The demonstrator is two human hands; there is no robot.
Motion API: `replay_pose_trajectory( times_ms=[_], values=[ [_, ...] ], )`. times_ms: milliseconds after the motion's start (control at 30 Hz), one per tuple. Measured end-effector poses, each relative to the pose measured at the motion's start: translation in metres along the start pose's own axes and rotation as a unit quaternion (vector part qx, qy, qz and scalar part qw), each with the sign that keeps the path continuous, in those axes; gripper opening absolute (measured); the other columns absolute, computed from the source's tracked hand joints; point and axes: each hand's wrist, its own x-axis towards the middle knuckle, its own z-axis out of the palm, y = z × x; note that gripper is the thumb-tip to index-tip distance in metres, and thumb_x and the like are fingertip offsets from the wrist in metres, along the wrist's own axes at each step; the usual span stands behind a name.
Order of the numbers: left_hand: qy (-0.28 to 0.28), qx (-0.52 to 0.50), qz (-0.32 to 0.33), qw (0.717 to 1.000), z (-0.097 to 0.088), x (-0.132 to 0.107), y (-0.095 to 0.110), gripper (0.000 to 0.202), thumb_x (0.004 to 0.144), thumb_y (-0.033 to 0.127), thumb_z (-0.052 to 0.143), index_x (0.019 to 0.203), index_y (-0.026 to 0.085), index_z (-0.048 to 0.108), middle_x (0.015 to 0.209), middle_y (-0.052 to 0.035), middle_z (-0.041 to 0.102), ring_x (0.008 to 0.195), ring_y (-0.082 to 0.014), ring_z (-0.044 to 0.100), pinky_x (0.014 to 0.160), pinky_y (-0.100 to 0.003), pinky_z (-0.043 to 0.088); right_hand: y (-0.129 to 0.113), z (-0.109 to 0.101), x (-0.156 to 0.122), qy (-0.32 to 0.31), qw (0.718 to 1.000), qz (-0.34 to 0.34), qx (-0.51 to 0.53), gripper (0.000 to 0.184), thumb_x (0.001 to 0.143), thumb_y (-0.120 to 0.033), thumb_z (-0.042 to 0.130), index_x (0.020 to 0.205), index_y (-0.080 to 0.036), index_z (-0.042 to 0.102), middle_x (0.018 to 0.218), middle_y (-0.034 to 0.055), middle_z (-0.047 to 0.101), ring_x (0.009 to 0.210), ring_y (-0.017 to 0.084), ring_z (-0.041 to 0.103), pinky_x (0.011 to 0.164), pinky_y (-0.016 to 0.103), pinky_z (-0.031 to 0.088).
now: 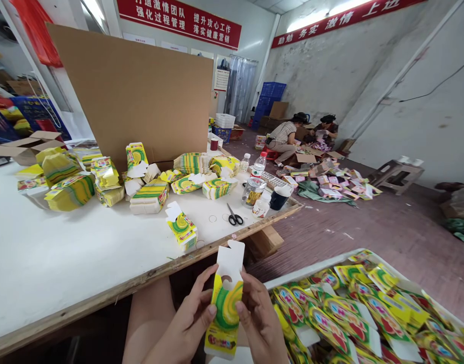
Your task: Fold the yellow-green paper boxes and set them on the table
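A small yellow-and-green printed carton stands between my two hands above my lap, its white end flap unfolded upward at the top. My left hand grips its left edge, thumb on the front face. On the opposite edge, my right hand holds it with the thumb against the front and fingers behind. Just beyond, on the white table, lies a short stack of flat cartons in the same print. To the right of my hands, a white-rimmed bin holds many similar cartons.
Black scissors, a glass jar, a dark cup and bottles sit by the table's right edge. Bundled cartons line up before a tall cardboard sheet. Two people sit near a pile of boxes on the floor.
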Motion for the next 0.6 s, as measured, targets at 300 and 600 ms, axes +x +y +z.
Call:
replay_pose_trajectory(
  times_ms=[300,600],
  values=[
    [-0.030,0.014,-0.016,0.999,-0.001,-0.005,0.006,0.050,0.094,0.040,0.058,0.137,0.031,0.033,0.107,-0.0068,0.069,0.093,-0.0189,0.065,0.083,-0.032,0.047,0.002,-0.003,-0.001,-0.020,0.999,0.010,-0.041,0.029,0.094,-0.036,0.058,0.119,-0.025,0.065,0.116,0.0097,0.071,0.099,0.023,0.070,0.083,0.029,0.058],
    [-0.018,0.050,-0.033,0.998,0.003,-0.006,0.012,0.046,0.091,0.047,0.059,0.126,0.028,0.034,0.088,-0.0010,0.065,0.080,-0.0142,0.058,0.072,-0.025,0.041,-0.013,-0.003,0.002,-0.029,0.999,0.014,-0.044,0.027,0.094,-0.043,0.055,0.104,-0.023,0.069,0.088,0.0061,0.073,0.073,0.020,0.069,0.062,0.025,0.056]
  ],
)
